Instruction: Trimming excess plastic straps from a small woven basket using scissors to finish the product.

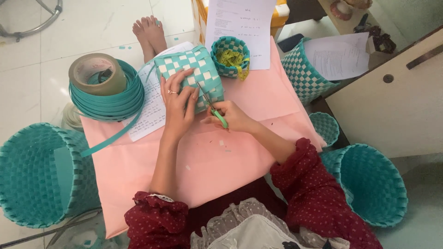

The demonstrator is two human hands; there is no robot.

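Teal-white woven box (191, 74) under left hand (177, 103); right hand (230, 115) grip clamped on scissors (214, 109); small basket (230, 55) w/ tape measure (233, 60).

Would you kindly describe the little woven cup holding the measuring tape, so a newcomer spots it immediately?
Start at the pink sheet covering the table and go to its far edge. There, below a printed paper, stands a small teal-and-white woven cup. Unlike the other baskets, it holds a coiled yellow measuring tape.
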